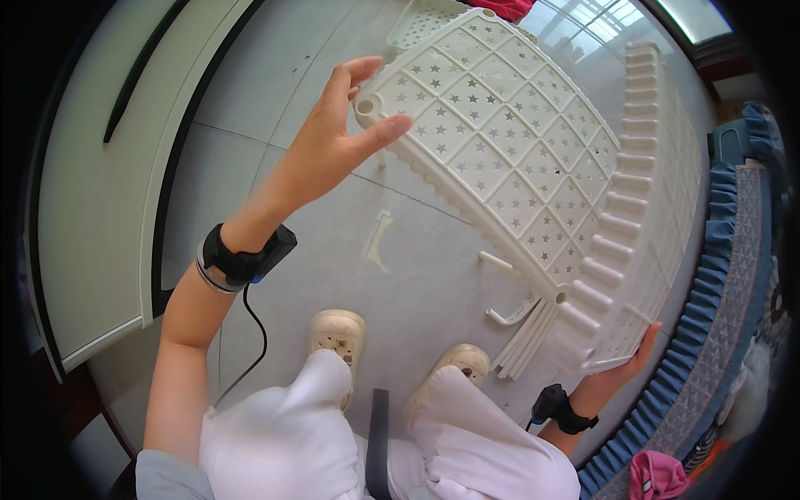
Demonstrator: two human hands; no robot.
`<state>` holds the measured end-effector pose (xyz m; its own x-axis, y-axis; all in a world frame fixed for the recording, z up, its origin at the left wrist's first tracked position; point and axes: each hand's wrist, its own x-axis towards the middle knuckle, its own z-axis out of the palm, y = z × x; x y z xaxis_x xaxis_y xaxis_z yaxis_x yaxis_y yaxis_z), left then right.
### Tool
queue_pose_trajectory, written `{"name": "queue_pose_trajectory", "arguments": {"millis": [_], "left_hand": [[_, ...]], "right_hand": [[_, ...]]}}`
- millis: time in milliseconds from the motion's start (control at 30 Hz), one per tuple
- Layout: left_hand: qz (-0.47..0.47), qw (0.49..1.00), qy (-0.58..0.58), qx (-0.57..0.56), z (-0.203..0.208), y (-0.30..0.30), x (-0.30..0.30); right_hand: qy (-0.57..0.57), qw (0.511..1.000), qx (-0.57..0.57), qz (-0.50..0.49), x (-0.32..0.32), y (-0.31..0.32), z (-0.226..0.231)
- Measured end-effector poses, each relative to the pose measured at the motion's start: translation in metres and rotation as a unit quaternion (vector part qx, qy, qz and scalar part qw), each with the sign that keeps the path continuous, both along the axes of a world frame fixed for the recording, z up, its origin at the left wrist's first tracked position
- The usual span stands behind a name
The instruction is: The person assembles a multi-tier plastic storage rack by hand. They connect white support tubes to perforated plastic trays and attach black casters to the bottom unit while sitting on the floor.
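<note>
A white plastic shelf panel (492, 125) with star-shaped holes and round corner sockets lies raised above the floor, with a short leg showing under it. My left hand (346, 125) is closed around its near-left corner, thumb along the edge and fingers on the other side. Tilted on its side, a second white shelf panel (625, 208) shows its ribbed edge over the right end of the first. My right hand (637, 358) grips this panel by its lower end, with part of the fingers hidden behind it.
White tubes (527, 340) and a curved white piece (512, 312) lie on the floor below the panels. Another bracket-like piece (379, 242) is nearer the middle. A white cabinet (108, 183) stands left, a blue ruffled cloth (708, 292) hangs right. My clogs (337, 329) are below.
</note>
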<state>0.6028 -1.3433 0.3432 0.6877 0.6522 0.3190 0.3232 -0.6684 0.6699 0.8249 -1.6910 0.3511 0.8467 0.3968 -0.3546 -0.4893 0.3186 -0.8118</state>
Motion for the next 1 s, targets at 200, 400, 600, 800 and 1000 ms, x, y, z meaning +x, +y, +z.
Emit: {"name": "queue_pose_trajectory", "arguments": {"millis": [200, 400, 600, 800, 1000], "left_hand": [[-0.051, 0.914, -0.057, -0.399, -0.018, 0.008, -0.001], [-0.116, 0.901, -0.061, -0.415, -0.038, 0.026, -0.01], [-0.083, 0.899, -0.067, -0.424, -0.045, 0.026, -0.015], [-0.082, 0.908, -0.054, -0.407, -0.044, 0.02, -0.006], [-0.09, 0.916, -0.061, -0.385, -0.045, 0.025, -0.006]], "right_hand": [[0.272, 0.866, 0.414, -0.064, 0.032, -0.004, -0.013], [0.322, 0.816, 0.465, -0.114, 0.05, -0.009, -0.036], [-0.017, 0.953, 0.152, -0.261, 0.107, -0.086, -0.109], [-0.219, 0.906, -0.226, -0.283, 0.121, -0.23, -0.241], [0.053, 0.893, -0.063, -0.442, 0.068, -0.21, -0.254]]}}
